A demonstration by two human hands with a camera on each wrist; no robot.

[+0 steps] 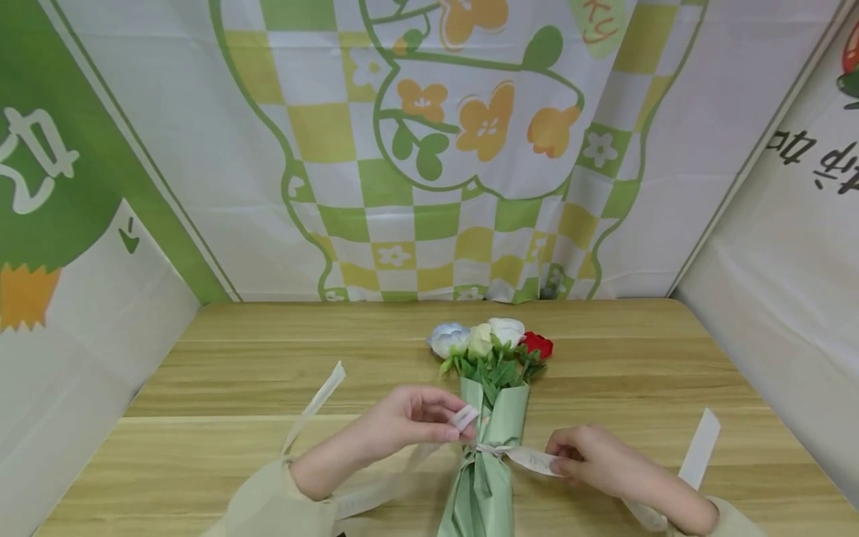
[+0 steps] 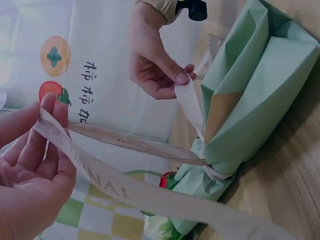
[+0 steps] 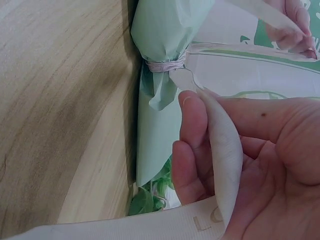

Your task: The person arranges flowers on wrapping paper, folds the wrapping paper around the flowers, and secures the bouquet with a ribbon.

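A bouquet wrapped in green paper (image 1: 506, 414) lies on the wooden table, its blue, cream, white and red flowers (image 1: 480, 340) toward the back. Around its narrow waist runs a pale printed ribbon (image 2: 112, 182), drawn tight and gathered at the wrap. My left hand (image 1: 426, 418) pinches one ribbon length between thumb and fingers, raised above the paper on the left. On the right, my right hand (image 1: 593, 456) holds the other ribbon length near the waist; in the right wrist view that ribbon (image 3: 225, 155) passes between thumb and fingers and folds across the palm.
One loose ribbon tail (image 1: 318, 399) rises beside the left sleeve, and another tail (image 1: 700, 447) stands up by the right forearm. Behind the wooden table (image 1: 268, 373) hangs a printed green and yellow checked curtain (image 1: 429, 224). White printed panels (image 1: 785, 283) flank the sides.
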